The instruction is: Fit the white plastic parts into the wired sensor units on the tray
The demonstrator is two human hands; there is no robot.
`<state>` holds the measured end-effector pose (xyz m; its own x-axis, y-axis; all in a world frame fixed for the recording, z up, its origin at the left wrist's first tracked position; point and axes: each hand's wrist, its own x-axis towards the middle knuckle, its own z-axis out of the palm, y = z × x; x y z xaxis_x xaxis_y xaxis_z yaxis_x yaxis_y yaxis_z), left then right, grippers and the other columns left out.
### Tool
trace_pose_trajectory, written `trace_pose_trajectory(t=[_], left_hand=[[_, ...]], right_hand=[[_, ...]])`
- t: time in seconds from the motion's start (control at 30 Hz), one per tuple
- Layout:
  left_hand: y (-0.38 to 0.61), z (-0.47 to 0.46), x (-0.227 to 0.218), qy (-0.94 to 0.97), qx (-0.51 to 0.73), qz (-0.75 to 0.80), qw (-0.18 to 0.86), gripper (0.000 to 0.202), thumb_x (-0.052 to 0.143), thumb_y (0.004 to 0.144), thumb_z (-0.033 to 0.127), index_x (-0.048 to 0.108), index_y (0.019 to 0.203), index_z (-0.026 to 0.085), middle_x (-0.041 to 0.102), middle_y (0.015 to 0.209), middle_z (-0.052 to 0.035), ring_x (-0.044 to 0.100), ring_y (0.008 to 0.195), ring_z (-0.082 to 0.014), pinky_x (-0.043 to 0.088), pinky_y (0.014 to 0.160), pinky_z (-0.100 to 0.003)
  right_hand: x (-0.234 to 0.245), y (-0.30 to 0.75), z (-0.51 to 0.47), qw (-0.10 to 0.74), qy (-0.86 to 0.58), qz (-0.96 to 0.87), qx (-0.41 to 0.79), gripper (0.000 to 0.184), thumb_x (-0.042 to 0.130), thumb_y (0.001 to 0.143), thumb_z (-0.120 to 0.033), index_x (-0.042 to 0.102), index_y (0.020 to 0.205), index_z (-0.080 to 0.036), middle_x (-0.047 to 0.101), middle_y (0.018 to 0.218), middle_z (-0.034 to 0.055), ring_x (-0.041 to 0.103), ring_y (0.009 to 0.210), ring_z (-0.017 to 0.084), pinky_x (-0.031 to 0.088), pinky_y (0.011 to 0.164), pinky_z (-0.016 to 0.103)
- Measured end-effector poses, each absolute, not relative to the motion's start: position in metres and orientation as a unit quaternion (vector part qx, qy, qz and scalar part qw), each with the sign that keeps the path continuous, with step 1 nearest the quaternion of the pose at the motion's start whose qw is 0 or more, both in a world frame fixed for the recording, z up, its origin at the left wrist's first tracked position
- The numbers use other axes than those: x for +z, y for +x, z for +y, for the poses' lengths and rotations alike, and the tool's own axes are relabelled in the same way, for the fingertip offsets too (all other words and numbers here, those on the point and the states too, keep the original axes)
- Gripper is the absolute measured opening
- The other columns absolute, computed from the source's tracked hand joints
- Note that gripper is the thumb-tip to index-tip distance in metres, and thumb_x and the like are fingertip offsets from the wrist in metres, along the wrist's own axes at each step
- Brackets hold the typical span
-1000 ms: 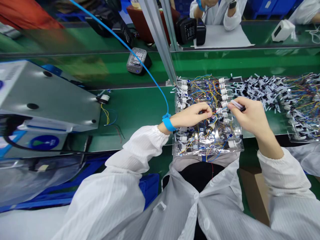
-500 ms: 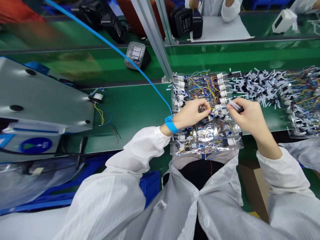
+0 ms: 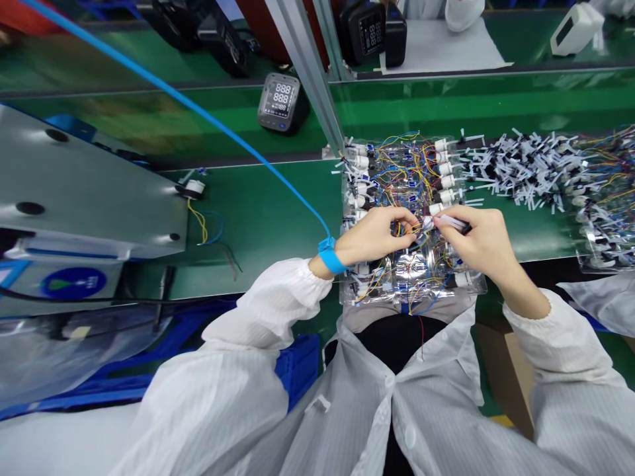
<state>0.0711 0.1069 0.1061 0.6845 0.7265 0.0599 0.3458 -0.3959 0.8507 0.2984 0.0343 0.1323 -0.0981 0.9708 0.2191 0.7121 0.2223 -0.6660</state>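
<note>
My left hand (image 3: 381,233), with a blue wrist strap (image 3: 331,256) round its wrist, is closed, pinching thin coloured wires (image 3: 415,229) between thumb and fingertips. Just right of it, my right hand (image 3: 480,237) is closed on a small black part with white tubes (image 3: 457,224); its fingertips are close to the same wires. Exactly what the fingertips grip is partly hidden. Beneath both hands lies a clear plastic tray (image 3: 414,268) full of wired assemblies with white cylindrical parts (image 3: 445,168) and yellow, blue and red leads.
A heap of black parts with white tubes (image 3: 530,168) lies to the right, beside another filled tray (image 3: 600,254). A display unit (image 3: 280,102) stands behind the metal post (image 3: 317,79). At left are a grey machine (image 3: 89,192) and a loose wired part (image 3: 193,190). A blue cord (image 3: 198,112) crosses the bench.
My right hand has moved left with the small black part, bringing its fingertips nearer my left hand. My left hand stays pinched at the wires, slightly lower.
</note>
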Motion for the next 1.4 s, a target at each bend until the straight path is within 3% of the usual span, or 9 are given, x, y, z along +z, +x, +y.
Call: trace_pose_trajectory(t=[0.2, 0.37, 0.5, 0.6, 0.83, 1.0, 1.1, 1.3, 1.4], left_hand=[[0.068, 0.108, 0.11, 0.797, 0.199, 0.332, 0.463, 0.021, 0.07, 0.096, 0.039, 0.076, 0.096, 0.019, 0.076, 0.087, -0.0018, 0.067, 0.08, -0.0173, 0.049, 0.074, -0.032], [0.067, 0.107, 0.109, 0.772, 0.203, 0.331, 0.503, 0.02, 0.063, 0.101, 0.035, 0.073, 0.096, 0.018, 0.078, 0.088, -0.0032, 0.068, 0.08, -0.0166, 0.05, 0.074, -0.032], [0.071, 0.104, 0.105, 0.763, 0.241, 0.336, 0.496, 0.015, 0.067, 0.098, 0.032, 0.07, 0.093, 0.018, 0.077, 0.09, -0.0036, 0.069, 0.083, -0.0166, 0.053, 0.08, -0.033], [0.075, 0.105, 0.106, 0.757, 0.275, 0.341, 0.485, 0.012, 0.067, 0.097, 0.029, 0.068, 0.094, 0.018, 0.077, 0.093, -0.0044, 0.069, 0.087, -0.0168, 0.054, 0.085, -0.034], [0.089, 0.111, 0.116, 0.743, 0.372, 0.336, 0.444, 0.009, 0.067, 0.098, 0.027, 0.066, 0.099, 0.018, 0.075, 0.101, -0.0053, 0.069, 0.096, -0.0177, 0.056, 0.092, -0.034], [0.086, 0.111, 0.104, 0.731, 0.33, 0.348, 0.486, 0.012, 0.072, 0.093, 0.028, 0.066, 0.092, 0.018, 0.074, 0.095, -0.0044, 0.068, 0.089, -0.0168, 0.056, 0.087, -0.034], [0.082, 0.109, 0.099, 0.722, 0.309, 0.363, 0.501, 0.015, 0.069, 0.096, 0.031, 0.069, 0.09, 0.017, 0.075, 0.091, -0.0043, 0.067, 0.086, -0.0166, 0.054, 0.085, -0.034], [0.075, 0.107, 0.097, 0.731, 0.286, 0.352, 0.509, 0.022, 0.064, 0.1, 0.035, 0.073, 0.09, 0.017, 0.076, 0.09, -0.0035, 0.065, 0.086, -0.0168, 0.05, 0.083, -0.033], [0.075, 0.106, 0.097, 0.732, 0.281, 0.351, 0.512, 0.027, 0.061, 0.102, 0.037, 0.072, 0.088, 0.017, 0.075, 0.089, -0.0036, 0.064, 0.085, -0.0167, 0.048, 0.082, -0.032]], right_hand=[[0.129, 0.302, 0.034, 0.344, -0.61, -0.691, 0.181, 0.024, 0.065, 0.098, -0.037, 0.084, 0.1, -0.022, 0.082, 0.092, 0.0065, 0.071, 0.079, 0.023, 0.05, 0.075, 0.035], [0.13, 0.302, 0.032, 0.34, -0.606, -0.689, 0.205, 0.023, 0.065, 0.098, -0.037, 0.081, 0.096, -0.02, 0.078, 0.085, 0.0048, 0.065, 0.073, 0.02, 0.046, 0.073, 0.033], [0.129, 0.299, 0.033, 0.289, -0.601, -0.705, 0.243, 0.024, 0.066, 0.097, -0.039, 0.076, 0.089, -0.019, 0.072, 0.076, 0.0029, 0.058, 0.067, 0.017, 0.04, 0.067, 0.031], [0.127, 0.294, 0.036, 0.267, -0.605, -0.704, 0.258, 0.025, 0.073, 0.092, -0.043, 0.076, 0.095, -0.019, 0.073, 0.077, 0.0033, 0.057, 0.064, 0.017, 0.04, 0.066, 0.031], [0.127, 0.293, 0.054, 0.331, -0.61, -0.678, 0.243, 0.025, 0.07, 0.094, -0.042, 0.077, 0.096, -0.018, 0.076, 0.086, 0.0063, 0.063, 0.073, 0.02, 0.042, 0.07, 0.032], [0.117, 0.297, 0.055, 0.312, -0.617, -0.681, 0.241, 0.019, 0.076, 0.089, -0.037, 0.077, 0.094, -0.018, 0.073, 0.078, 0.0032, 0.058, 0.066, 0.017, 0.04, 0.068, 0.031], [0.113, 0.297, 0.052, 0.296, -0.616, -0.686, 0.249, 0.018, 0.077, 0.089, -0.037, 0.075, 0.089, -0.019, 0.072, 0.075, 0.0023, 0.056, 0.064, 0.016, 0.039, 0.067, 0.031], [0.111, 0.298, 0.048, 0.319, -0.59, -0.705, 0.229, 0.028, 0.08, 0.087, -0.034, 0.077, 0.111, -0.021, 0.076, 0.088, 0.0036, 0.061, 0.071, 0.018, 0.044, 0.072, 0.031], [0.108, 0.297, 0.048, 0.321, -0.561, -0.723, 0.244, 0.02, 0.076, 0.09, -0.033, 0.079, 0.106, -0.021, 0.079, 0.093, 0.0048, 0.065, 0.075, 0.019, 0.045, 0.074, 0.031]])
